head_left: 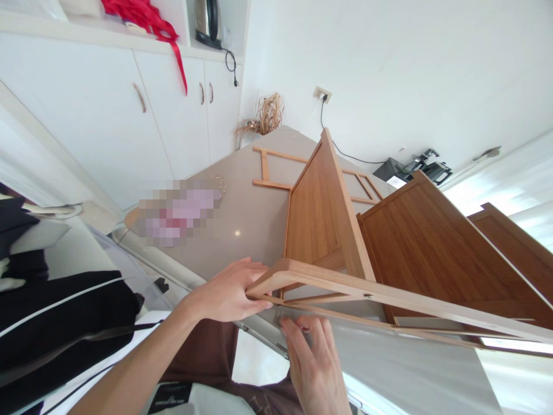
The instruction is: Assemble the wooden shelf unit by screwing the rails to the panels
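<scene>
A partly assembled wooden shelf unit lies on its side on the table, its long side frame (328, 276) facing me and its brown shelf panels (317, 213) standing upright. My left hand (235, 291) is closed around the near left end of that side frame. Just below the frame is my right hand (313, 351), with the thumb and fingers curled together in a pinch. Whatever its fingertips hold, if anything, is too small to make out. Behind the panels a second ladder-like wooden frame (272, 184) lies flat on the table.
The grey table (246, 213) carries several small metal fittings (222, 184) and a blurred pinkish item (181, 213). Dried plants (270, 115) stand at the far corner. White cabinets (173, 104) with a kettle (208, 23) are behind; black clothing (73, 323) lies at left.
</scene>
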Tool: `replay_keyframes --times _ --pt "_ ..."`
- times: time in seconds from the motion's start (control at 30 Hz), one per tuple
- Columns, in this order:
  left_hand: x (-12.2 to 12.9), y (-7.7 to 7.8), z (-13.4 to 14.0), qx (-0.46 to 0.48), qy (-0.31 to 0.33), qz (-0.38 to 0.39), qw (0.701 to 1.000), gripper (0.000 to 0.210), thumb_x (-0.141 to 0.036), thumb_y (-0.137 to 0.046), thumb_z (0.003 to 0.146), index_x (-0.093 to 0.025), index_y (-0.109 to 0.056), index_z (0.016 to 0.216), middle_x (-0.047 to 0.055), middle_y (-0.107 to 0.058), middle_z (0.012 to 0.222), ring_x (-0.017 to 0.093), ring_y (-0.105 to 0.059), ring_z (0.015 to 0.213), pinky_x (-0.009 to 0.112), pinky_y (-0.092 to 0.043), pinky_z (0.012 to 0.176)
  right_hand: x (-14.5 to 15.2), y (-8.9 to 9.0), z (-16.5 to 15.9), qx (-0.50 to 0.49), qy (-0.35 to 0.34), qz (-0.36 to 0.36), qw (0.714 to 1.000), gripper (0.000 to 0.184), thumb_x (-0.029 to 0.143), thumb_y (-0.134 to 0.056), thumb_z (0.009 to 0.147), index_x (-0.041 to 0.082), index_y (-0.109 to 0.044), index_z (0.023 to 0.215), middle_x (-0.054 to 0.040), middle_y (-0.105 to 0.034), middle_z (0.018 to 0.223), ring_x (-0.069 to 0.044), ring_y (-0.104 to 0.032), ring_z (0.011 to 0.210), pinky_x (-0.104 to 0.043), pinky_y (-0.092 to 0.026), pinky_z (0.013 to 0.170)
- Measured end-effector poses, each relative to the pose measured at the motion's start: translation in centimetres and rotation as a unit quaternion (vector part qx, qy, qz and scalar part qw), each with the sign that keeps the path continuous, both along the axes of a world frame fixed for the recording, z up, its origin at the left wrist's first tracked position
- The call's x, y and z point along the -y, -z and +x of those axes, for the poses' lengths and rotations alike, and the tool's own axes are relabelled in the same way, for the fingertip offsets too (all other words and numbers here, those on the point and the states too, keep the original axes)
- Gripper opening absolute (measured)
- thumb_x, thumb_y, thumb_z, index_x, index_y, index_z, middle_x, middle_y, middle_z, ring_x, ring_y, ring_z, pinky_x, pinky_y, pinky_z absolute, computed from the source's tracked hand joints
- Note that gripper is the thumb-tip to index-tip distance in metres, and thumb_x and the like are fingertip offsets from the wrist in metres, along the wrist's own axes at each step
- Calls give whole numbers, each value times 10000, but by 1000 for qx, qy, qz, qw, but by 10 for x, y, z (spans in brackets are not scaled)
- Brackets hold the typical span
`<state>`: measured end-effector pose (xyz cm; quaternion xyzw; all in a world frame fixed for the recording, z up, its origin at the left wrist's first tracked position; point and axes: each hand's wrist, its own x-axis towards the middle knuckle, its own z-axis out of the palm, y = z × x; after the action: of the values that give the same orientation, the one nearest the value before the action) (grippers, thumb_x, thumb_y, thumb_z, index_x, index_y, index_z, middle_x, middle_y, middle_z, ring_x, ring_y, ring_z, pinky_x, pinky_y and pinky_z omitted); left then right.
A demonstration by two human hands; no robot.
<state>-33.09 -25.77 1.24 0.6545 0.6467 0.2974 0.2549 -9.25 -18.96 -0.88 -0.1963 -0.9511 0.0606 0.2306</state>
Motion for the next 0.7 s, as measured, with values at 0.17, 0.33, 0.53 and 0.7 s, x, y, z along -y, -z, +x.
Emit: replay_keyframes --times 0.17,0.33,0.53,0.7 --pt "1 3 0 13 -7 14 1000 101 -348 -617 904 -250 -637 889 -32 -738 1004 210 -634 1039 351 -358 1019 1 0 -4 5 16 22 1000 267 101 -463 978 225 -658 1112 -72 -572 934 -194 -557 821 -340 -500 740" --pt "2 9 1 14 -5 35 999 114 -320 -642 889 -294 -654 999 -46 -739 1061 216 -638 1058 364 -363 1004 -5 3 -5 17 -1 53 998 295 78 -465 964 216 -652 1146 -78 -572 971 -192 -546 834 -332 -489 737" --pt "2 4 1 16 -1 30 999 71 -312 -621 902 -269 -658 946 -38 -750 1032 202 -633 1068 332 -383 1007 -9 2 -5 28 -14 70 997 310 85 -455 962 230 -656 1147 -87 -572 993 -201 -556 845 -327 -484 731" --pt "1 -2 0 14 -4 30 999 95 -289 -656 876 -272 -659 970 -37 -742 992 195 -636 997 310 -400 955 -9 0 -5 36 -15 78 996 318 67 -458 950 221 -658 1144 -89 -576 1000 -206 -561 860 -335 -481 741"
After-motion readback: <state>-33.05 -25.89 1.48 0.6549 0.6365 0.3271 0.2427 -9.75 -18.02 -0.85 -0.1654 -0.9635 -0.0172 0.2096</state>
